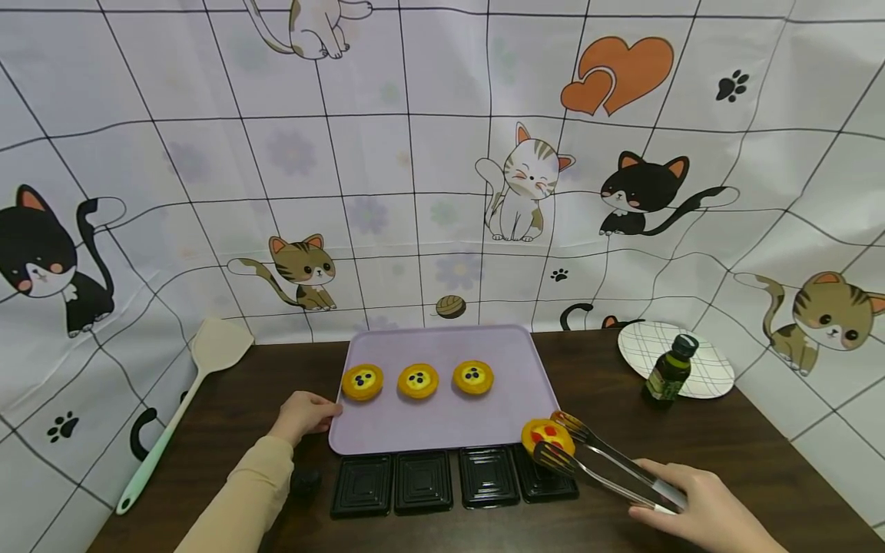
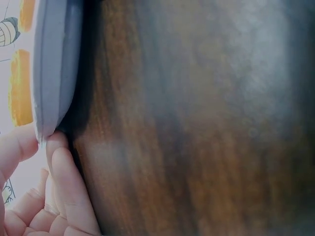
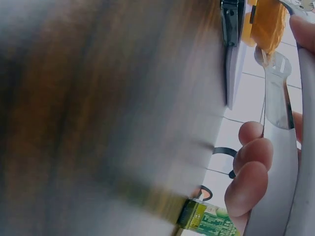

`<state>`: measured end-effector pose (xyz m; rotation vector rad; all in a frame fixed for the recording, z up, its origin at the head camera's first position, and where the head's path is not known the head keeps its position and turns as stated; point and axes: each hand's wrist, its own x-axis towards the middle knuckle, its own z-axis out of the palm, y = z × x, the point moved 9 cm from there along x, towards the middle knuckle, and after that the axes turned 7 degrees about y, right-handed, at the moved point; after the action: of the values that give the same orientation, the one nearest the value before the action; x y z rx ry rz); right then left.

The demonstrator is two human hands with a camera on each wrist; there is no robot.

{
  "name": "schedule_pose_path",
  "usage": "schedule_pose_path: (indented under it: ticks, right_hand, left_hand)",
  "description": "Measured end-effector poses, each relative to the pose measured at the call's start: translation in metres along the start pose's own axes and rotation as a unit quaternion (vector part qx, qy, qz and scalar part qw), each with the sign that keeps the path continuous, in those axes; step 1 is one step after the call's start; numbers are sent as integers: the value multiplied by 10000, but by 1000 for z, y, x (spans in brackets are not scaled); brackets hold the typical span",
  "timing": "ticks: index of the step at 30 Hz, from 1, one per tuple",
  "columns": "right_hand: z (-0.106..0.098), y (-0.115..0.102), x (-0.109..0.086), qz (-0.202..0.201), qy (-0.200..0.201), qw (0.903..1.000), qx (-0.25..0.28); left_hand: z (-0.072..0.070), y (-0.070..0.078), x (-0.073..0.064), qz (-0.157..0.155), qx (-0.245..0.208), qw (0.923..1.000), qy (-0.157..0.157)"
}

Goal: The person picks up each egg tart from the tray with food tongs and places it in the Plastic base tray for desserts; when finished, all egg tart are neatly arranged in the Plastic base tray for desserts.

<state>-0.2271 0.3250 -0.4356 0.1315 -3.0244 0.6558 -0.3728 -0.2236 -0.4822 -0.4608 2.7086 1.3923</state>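
My left hand [image 1: 304, 416] pinches the left rim of a lilac tray [image 1: 442, 426] between thumb and fingers; the left wrist view shows the fingertips [image 2: 56, 142] at its corner. In my right hand [image 1: 691, 495] I grip metal tongs [image 1: 622, 463]. Their fork-like tips hold a yellow tart with red pieces [image 1: 549, 436], over the tray's front right corner and the rightmost black dish. Side by side on the tray sit three yellow tarts [image 1: 418, 381] with dark berries. The right wrist view shows the tart [image 3: 268, 24] from its side, between the tong tips.
Several small black square dishes [image 1: 423, 482] line up before the tray. A dark green bottle [image 1: 669, 370] stands at the right, in front of a white gridded plate [image 1: 639, 342]. A cream spatula [image 1: 217, 346] with a green handle leans at the left. Cat-patterned sheeting [image 1: 442, 192] rises behind the table.
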Motion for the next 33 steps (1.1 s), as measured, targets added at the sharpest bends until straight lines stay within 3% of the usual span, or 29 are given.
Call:
schedule_pose_path:
  ticks: [6, 13, 24, 33]
  right_hand:
    - [7, 4, -3, 74, -223, 9997, 65]
    - [12, 5, -7, -199, -367, 9991, 29]
    - [16, 8, -8, -145, -393, 9988, -257]
    - [17, 9, -7, 116, -557, 9983, -103]
  left_hand:
    - [-1, 2, -2, 27, -19, 10000, 14]
    - [0, 1, -1, 40, -28, 10000, -12]
    - [1, 0, -1, 84, 14, 10000, -35]
    - [0, 0, -1, 51, -27, 10000, -7]
